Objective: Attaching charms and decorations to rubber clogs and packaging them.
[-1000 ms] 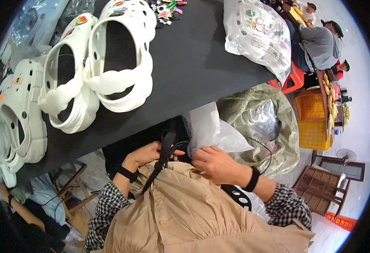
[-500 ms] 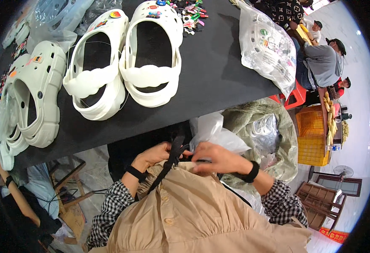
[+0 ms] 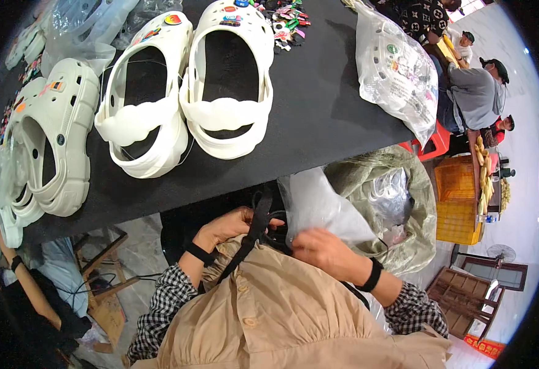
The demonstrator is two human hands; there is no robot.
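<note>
Left hand [image 3: 231, 226] curled by a black strap [image 3: 257, 222], right hand [image 3: 327, 251] blurred against a translucent plastic bag [image 3: 329, 208], grips unclear, I work below the desk's [image 3: 324, 117] edge, white clogs [image 3: 226, 114] on it already bearing charms [image 3: 172, 19] but unbagged.

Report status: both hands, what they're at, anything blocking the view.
Left hand at black strap, grip unclear. Right hand blurred at white plastic bag's lower edge, hold unclear. Strap crosses in front, partly hiding left hand.
</note>
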